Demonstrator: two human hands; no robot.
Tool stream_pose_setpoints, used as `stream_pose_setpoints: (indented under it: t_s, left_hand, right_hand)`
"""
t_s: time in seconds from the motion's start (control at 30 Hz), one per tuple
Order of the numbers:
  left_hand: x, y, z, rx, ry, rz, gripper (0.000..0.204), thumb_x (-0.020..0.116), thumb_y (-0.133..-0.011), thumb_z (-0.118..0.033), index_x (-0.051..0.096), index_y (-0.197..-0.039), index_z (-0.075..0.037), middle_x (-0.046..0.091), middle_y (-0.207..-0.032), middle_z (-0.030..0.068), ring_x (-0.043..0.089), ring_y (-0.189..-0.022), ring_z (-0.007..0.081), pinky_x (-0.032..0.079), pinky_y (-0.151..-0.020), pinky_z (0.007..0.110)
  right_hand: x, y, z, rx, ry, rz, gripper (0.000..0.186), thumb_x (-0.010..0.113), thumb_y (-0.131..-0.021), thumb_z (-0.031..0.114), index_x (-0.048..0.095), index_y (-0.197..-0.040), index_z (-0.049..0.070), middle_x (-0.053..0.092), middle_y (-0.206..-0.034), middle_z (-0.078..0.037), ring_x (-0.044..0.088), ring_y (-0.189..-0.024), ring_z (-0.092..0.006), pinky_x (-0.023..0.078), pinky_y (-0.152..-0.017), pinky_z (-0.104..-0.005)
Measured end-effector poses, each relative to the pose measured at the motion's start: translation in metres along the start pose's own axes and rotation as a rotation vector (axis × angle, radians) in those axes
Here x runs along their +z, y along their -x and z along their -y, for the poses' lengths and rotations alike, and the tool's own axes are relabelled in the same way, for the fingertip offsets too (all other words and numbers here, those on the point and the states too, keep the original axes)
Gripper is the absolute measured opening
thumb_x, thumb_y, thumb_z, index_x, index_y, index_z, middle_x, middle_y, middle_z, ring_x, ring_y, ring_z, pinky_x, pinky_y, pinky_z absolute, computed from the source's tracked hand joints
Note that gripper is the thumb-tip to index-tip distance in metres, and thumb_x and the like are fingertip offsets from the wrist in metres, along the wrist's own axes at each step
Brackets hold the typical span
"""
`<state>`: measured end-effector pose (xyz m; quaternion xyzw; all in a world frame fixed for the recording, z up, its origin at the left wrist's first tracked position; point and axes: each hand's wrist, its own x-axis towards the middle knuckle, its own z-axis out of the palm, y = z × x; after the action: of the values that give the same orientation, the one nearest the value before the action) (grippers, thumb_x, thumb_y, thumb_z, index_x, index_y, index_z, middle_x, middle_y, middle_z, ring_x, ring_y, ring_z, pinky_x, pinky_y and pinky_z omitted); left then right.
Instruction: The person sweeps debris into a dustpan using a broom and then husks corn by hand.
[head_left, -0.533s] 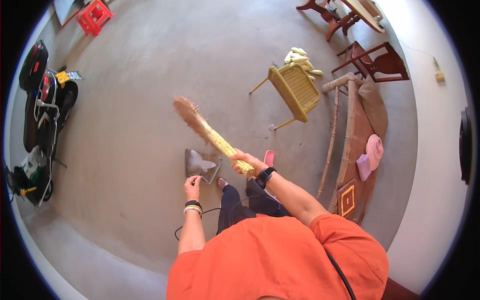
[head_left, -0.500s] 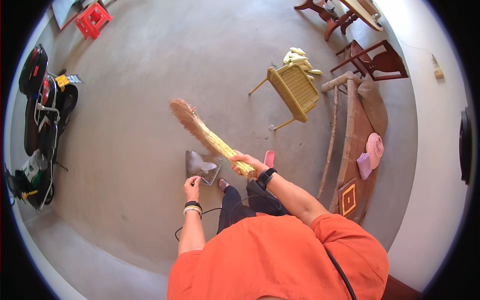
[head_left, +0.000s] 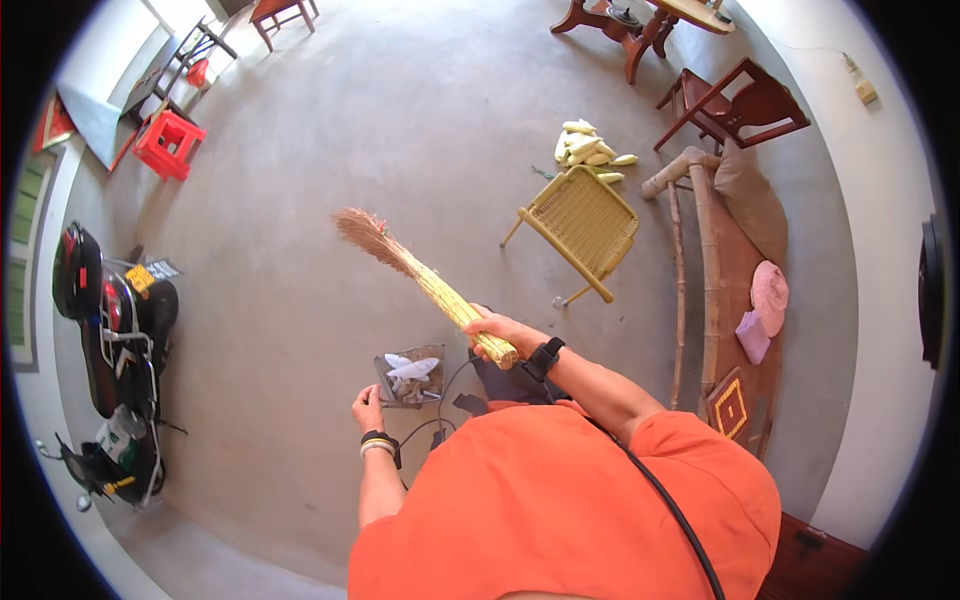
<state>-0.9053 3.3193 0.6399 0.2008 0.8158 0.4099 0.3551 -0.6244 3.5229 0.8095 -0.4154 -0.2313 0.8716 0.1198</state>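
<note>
My right hand (head_left: 488, 332) is closed round the pale yellow handle of a straw broom (head_left: 420, 275), whose brown bristles point up-left over the concrete floor. My left hand (head_left: 368, 405) has its fingers pinched at the near left corner of a dark dustpan (head_left: 430, 365); what exactly they grip is too small to make out. In the pan lie white scraps and some greyish debris. Below, my orange shirt hides most of my legs.
A woven yellow chair (head_left: 570, 225) stands before a pile of corn cobs (head_left: 590, 150). Right are a bamboo bench (head_left: 735, 320), wooden chair (head_left: 740, 105) and table (head_left: 640, 40). Left are a scooter (head_left: 125, 350) and red stool (head_left: 168, 145).
The view has tilted up, showing more far furniture. The broom's head points slightly further left, my left hand sits further left and lower in view, and my feet are hidden.
</note>
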Motion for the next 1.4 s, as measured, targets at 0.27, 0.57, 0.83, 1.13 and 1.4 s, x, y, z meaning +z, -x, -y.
stream_pose_setpoints:
  t_s: [0.27, 0.57, 0.83, 1.13, 1.4]
  left_hand:
    - [0.067, -0.098, -0.133, 0.106, 0.048, -0.015, 0.023, 0.064, -0.082, -0.022, 0.067, -0.087, 0.0, 0.057, -0.065, -0.0016, 0.047, -0.06, 0.0063, 0.04, -0.055, 0.023]
    - [0.146, -0.24, -0.216, 0.292, -0.054, 0.089, 0.021, 0.063, -0.083, -0.021, 0.068, -0.088, -0.001, 0.059, -0.069, -0.0023, 0.047, -0.062, 0.0064, 0.04, -0.058, 0.023]
    - [0.22, -0.334, -0.304, 0.401, -0.113, 0.386, 0.019, 0.065, -0.081, -0.021, 0.069, -0.088, -0.004, 0.06, -0.071, -0.0018, 0.052, -0.065, 0.0069, 0.042, -0.062, 0.022]
    - [0.314, -0.399, -0.39, 0.452, -0.174, 0.599, 0.018, 0.066, -0.082, -0.019, 0.067, -0.087, -0.002, 0.06, -0.069, -0.0005, 0.052, -0.064, 0.0073, 0.043, -0.06, 0.022]
    - [0.375, -0.453, -0.428, 0.384, -0.26, 0.676, 0.018, 0.066, -0.081, -0.019, 0.067, -0.086, -0.001, 0.065, -0.077, 0.0047, 0.057, -0.071, 0.0116, 0.046, -0.067, 0.027]
  right_hand:
    - [-0.02, -0.066, 0.103, -0.051, -0.015, -0.044, 0.042, 0.06, -0.08, 0.014, 0.035, -0.114, 0.01, 0.045, -0.082, -0.004, 0.053, -0.055, -0.0126, 0.048, -0.045, -0.0271]
    - [-0.063, -0.145, 0.18, -0.133, -0.118, -0.215, 0.048, 0.059, -0.081, 0.013, 0.032, -0.121, 0.012, 0.046, -0.082, -0.006, 0.054, -0.052, -0.0139, 0.047, -0.042, -0.0268]
    - [-0.105, -0.177, 0.248, -0.295, -0.193, -0.451, 0.041, 0.059, -0.078, 0.011, 0.035, -0.111, 0.011, 0.046, -0.08, -0.007, 0.052, -0.05, -0.0149, 0.046, -0.04, -0.0303]
    - [-0.18, -0.201, 0.311, -0.424, -0.399, -0.653, 0.045, 0.06, -0.077, 0.01, 0.034, -0.114, 0.008, 0.048, -0.08, -0.008, 0.054, -0.05, -0.0163, 0.046, -0.04, -0.0288]
    - [-0.267, -0.249, 0.364, -0.392, -0.425, -0.829, 0.049, 0.062, -0.075, 0.012, 0.032, -0.114, 0.012, 0.049, -0.075, -0.008, 0.055, -0.054, -0.0187, 0.047, -0.044, -0.0345]
